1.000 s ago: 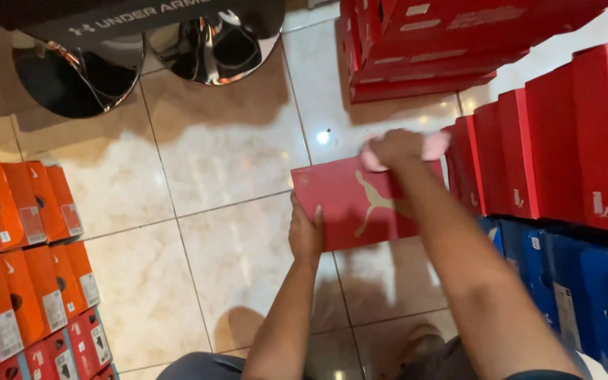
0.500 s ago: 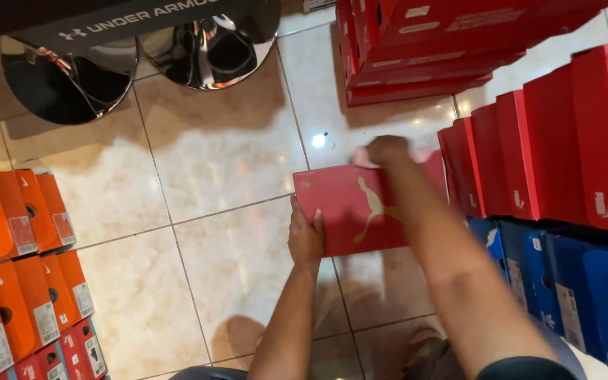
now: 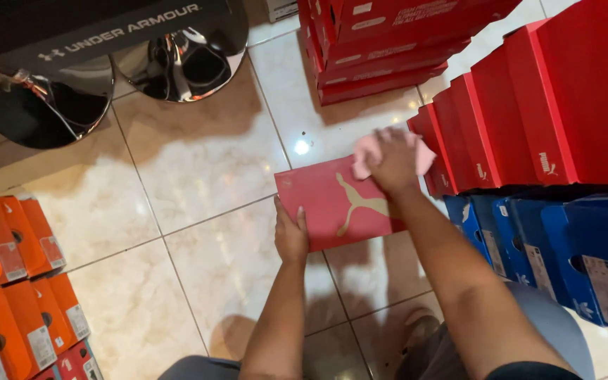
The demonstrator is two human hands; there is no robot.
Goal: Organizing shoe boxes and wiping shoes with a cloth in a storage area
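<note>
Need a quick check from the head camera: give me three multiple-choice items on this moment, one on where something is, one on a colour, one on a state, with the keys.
1. Where does the left hand grip the red shoe box?
A. At its left end
B. On its far edge
C. Underneath it

2. What colour is the cloth under the right hand?
A. Blue
B. Pink
C. Black

3. How is the red shoe box at this moment?
A. Open, with the lid off
B. Crushed flat
C. Closed, held above the tiled floor

Answers:
1. A, the fingers wrap the box's left end.
2. B, pale pink fabric shows on both sides of the right hand, which presses it on the lid.
3. C, the lid is on and both hands are on the box, with floor tiles behind it.
</note>
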